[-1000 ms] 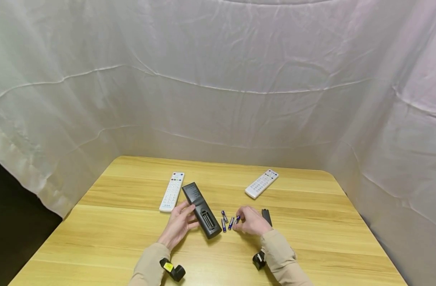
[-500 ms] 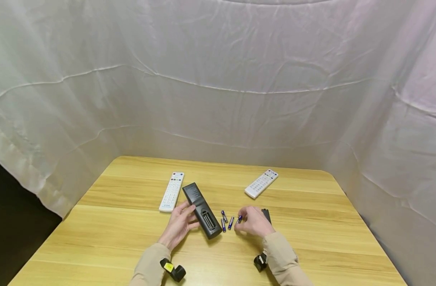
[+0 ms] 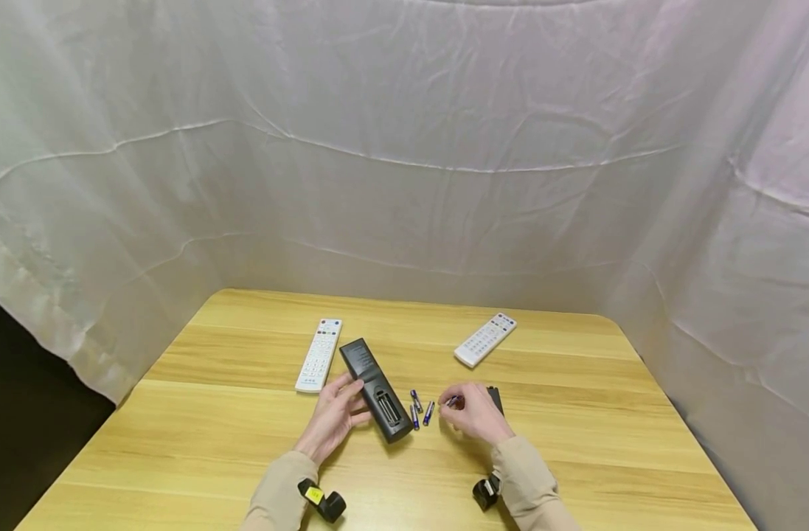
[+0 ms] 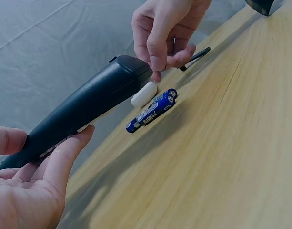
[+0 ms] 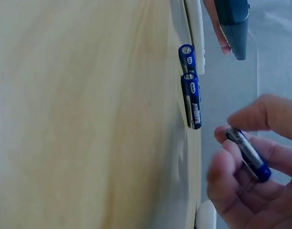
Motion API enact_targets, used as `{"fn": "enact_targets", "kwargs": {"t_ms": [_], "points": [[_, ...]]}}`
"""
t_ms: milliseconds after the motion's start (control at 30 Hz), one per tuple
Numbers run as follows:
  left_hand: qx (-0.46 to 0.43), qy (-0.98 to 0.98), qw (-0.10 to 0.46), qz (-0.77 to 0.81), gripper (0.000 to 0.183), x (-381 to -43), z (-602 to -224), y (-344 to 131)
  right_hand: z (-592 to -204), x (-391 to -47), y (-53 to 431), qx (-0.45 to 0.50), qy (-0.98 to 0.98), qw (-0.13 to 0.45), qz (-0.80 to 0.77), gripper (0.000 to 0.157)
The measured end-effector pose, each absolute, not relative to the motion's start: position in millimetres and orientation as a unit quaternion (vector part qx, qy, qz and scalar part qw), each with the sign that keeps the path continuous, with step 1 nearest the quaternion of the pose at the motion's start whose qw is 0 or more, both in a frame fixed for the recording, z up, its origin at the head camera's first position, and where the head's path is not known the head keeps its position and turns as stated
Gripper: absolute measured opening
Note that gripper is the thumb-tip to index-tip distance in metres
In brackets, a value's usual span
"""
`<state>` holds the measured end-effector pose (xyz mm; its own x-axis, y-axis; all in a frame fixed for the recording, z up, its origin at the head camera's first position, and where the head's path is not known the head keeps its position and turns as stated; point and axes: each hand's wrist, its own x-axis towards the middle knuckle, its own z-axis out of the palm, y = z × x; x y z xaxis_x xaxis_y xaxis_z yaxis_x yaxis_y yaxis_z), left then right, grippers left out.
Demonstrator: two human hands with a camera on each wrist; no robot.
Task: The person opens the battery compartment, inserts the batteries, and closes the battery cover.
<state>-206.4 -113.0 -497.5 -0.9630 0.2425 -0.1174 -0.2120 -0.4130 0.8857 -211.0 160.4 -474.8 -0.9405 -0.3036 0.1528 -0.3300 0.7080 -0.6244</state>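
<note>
My left hand [image 3: 333,417] grips a black remote control [image 3: 376,391] by its side, back face up, with the battery compartment [image 3: 389,408] uncovered and no batteries visible in it. In the left wrist view the remote [image 4: 84,105] is raised above the table. Just right of it lie several blue and silver batteries [image 3: 428,414] on the wood. My right hand [image 3: 473,413] holds another battery [image 5: 250,155] among its curled fingers, seen best in the right wrist view. Partly behind that hand lies a black battery cover [image 3: 495,399].
A white remote [image 3: 319,355] lies on the table left of the black one. Another white remote [image 3: 485,341] rests further back on the right. The wooden table [image 3: 178,442] is enclosed by pale hanging cloth [image 3: 404,184] at the back and sides.
My right hand has shifted slightly right, away from the loose batteries, and the battery in it has turned in the fingers. The left hand and black remote have barely moved.
</note>
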Motion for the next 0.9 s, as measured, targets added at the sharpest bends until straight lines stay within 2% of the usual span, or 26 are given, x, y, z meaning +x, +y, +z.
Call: {"fn": "enact_targets", "kwargs": {"t_ms": [267, 600, 900], "points": [[0.009, 0.526, 0.132, 0.84, 0.052, -207.6, -497.1, -111.1, -474.6, -210.1, 157.8, 0.15, -0.925, 0.056, 0.346, 0.017], [0.013, 0.526, 0.136, 0.839, 0.053, -207.9, -496.6, -109.6, -471.0, -200.8, 154.0, 0.184, -0.899, 0.026, 0.396, 0.028], [0.016, 0.523, 0.138, 0.841, 0.054, -208.5, -495.6, -106.3, -467.8, -196.7, 147.8, 0.173, -0.865, 0.036, 0.469, 0.015]]}}
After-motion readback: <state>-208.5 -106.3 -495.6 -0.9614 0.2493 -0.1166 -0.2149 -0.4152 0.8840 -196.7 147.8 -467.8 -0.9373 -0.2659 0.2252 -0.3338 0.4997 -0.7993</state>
